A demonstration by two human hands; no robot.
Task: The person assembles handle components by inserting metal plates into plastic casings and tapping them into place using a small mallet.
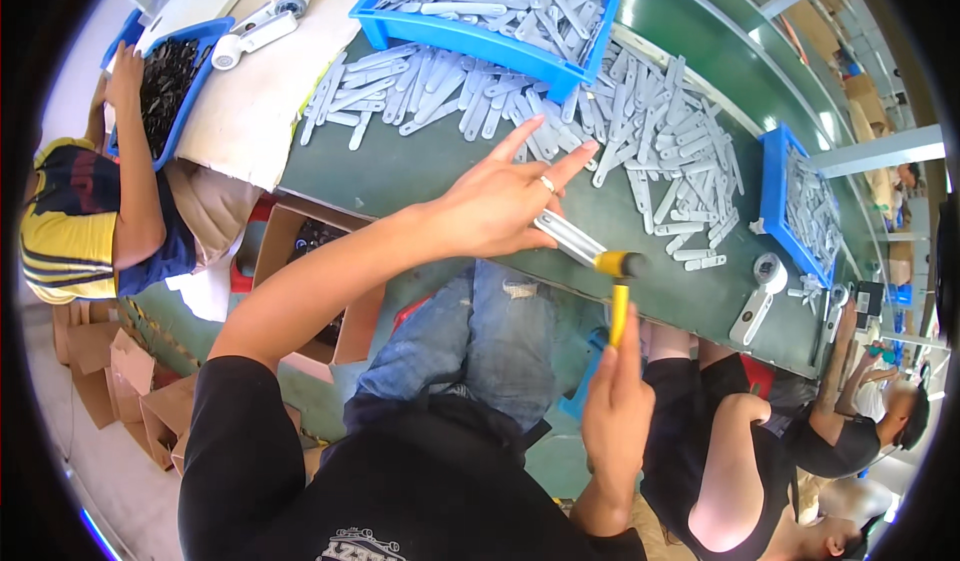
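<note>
My left hand [505, 196] is over the near edge of the green table, its first fingers stretched out and the others closed on a grey flat bar [568, 236] with a slotted face. My right hand [617, 401] grips the yellow handle of a small mallet [619, 265]. The mallet's yellow and black head is at the outer end of the bar; whether they touch I cannot tell. Just beyond my left hand spreads a pile of loose grey bars [665, 141] with rounded ends and small holes.
A blue bin [375, 29] full of grey bars stands at the back, another blue bin [776, 186] at the right. A white handheld device [752, 306] lies on the right. A co-worker [120, 201] sits left by a blue bin of dark parts; other people sit right. A cardboard box [362, 339] stands under the table.
</note>
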